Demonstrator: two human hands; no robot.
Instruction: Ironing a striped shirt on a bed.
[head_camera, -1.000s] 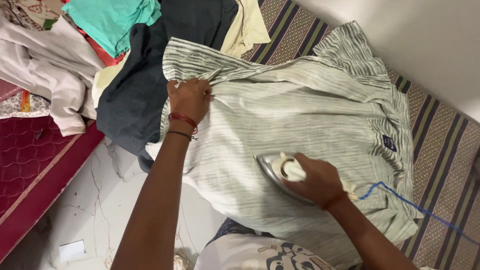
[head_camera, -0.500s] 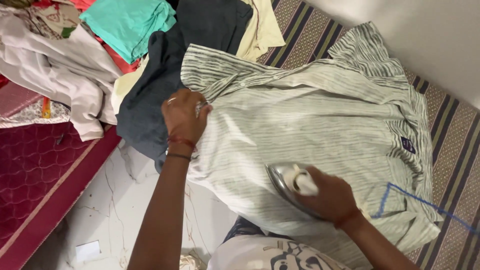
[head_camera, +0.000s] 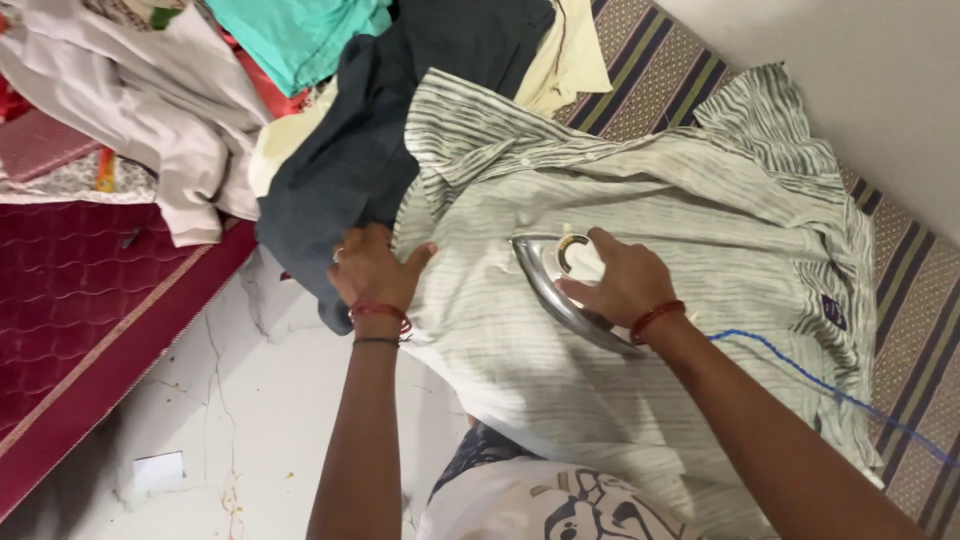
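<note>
Across the striped mat we have a pale green striped shirt spread flat, filling most of the view, its collar end toward a heap of other clothes. Beside it, at upper left, a dark grey garment lies partly under the shirt's edge, with a teal cloth, a cream piece and a whitish garment piled around it. Below left, a maroon quilted mattress borders the marble floor. Our right hand is wrapped around the handle of a metal iron resting on the shirt's middle, its blue cord trailing right. Our left hand grips the shirt's left edge, fingers curled on the cloth.
</note>
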